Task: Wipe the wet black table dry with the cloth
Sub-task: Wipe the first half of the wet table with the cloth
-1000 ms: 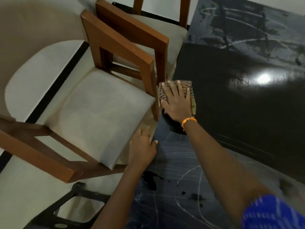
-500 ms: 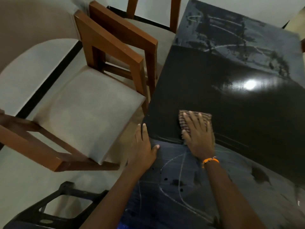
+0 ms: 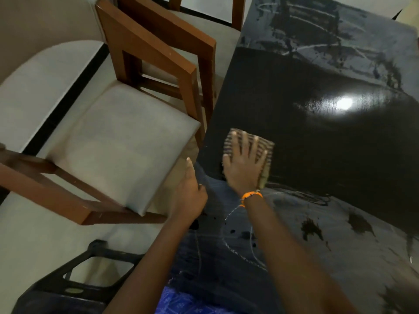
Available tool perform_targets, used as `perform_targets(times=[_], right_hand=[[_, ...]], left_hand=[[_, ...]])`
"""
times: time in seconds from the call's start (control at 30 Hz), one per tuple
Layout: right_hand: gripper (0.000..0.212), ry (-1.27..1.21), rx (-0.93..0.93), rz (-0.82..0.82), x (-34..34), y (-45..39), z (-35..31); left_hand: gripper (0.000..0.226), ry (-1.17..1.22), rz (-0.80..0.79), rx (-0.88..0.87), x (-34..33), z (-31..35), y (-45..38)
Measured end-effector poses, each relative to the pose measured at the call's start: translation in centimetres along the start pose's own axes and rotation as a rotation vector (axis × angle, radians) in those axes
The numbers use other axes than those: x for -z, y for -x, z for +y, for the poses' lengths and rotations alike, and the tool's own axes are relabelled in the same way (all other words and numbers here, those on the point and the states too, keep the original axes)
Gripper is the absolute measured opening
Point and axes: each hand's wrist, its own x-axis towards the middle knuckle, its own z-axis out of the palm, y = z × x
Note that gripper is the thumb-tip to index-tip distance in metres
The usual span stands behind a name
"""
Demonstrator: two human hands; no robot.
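The black table [image 3: 317, 137] fills the right half of the view. Its middle band looks dark and glossy, while the near part and the far end carry grey wet streaks. A folded brown checked cloth [image 3: 260, 143] lies flat on the table near its left edge. My right hand [image 3: 244, 164], with an orange band at the wrist, presses down on the cloth with spread fingers. My left hand [image 3: 190, 193] rests flat on the table's left edge, just left of the right hand, and holds nothing.
Two wooden chairs with pale seats [image 3: 118, 141] stand close against the table's left side, the second chair [image 3: 181, 39] behind the first. A black plastic stool [image 3: 74, 282] sits at the lower left on a pale floor. A lamp's reflection [image 3: 344, 103] glares on the table.
My right hand slid the cloth from the table's left edge toward me and to the right, then back a little to the left. The left hand stayed on the edge.
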Motion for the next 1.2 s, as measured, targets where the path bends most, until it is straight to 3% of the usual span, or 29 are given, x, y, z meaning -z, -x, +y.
perform_targets(times=[0.13, 0.23, 0.3, 0.4, 0.57, 0.7, 0.83, 1.0, 1.1, 1.2], right_hand=[[0.061, -0.007, 0.339, -0.054, -0.4, 1.4, -4.1], [0.061, -0.076, 0.517, -0.054, -0.4, 2.5, -1.6], [0.063, -0.071, 0.537, -0.040, -0.1, 3.1, 1.1], [0.064, -0.049, 0.400, -0.018, 0.7, 4.2, 6.8], [0.062, -0.026, 0.098, -0.020, 3.0, 7.3, 19.7], [0.062, -0.030, -0.181, 0.014, 4.3, 10.6, 30.5], [0.065, -0.173, -0.535, 0.085, 4.7, 13.1, 38.4], [0.059, -0.124, -0.697, 0.183, 3.7, 11.4, 35.9], [0.055, -0.070, -0.569, 0.171, 3.0, 9.6, 30.9], [0.055, -0.136, -0.296, 0.147, 2.3, 8.4, 25.7]], left_hand=[[0.072, 0.014, -0.001, -0.028, 0.9, -0.5, 0.2], [0.067, -0.008, 0.049, -0.126, 0.8, 0.0, 0.8], [0.062, -0.081, 0.097, -0.183, 0.3, 0.7, 1.3], [0.052, -0.225, 0.066, -0.310, -2.0, 2.9, 2.6], [0.047, -0.406, -0.177, -0.528, -8.9, 7.6, 5.5], [0.052, -0.507, -0.305, -0.614, -13.8, 10.2, 7.7], [0.049, -0.537, -0.307, -0.632, -15.9, 11.1, 8.5], [0.046, -0.544, -0.283, -0.595, -16.4, 11.3, 8.4], [0.041, -0.582, -0.244, -0.567, -16.8, 12.2, 8.4], [0.038, -0.626, -0.198, -0.535, -17.6, 13.3, 9.0]])
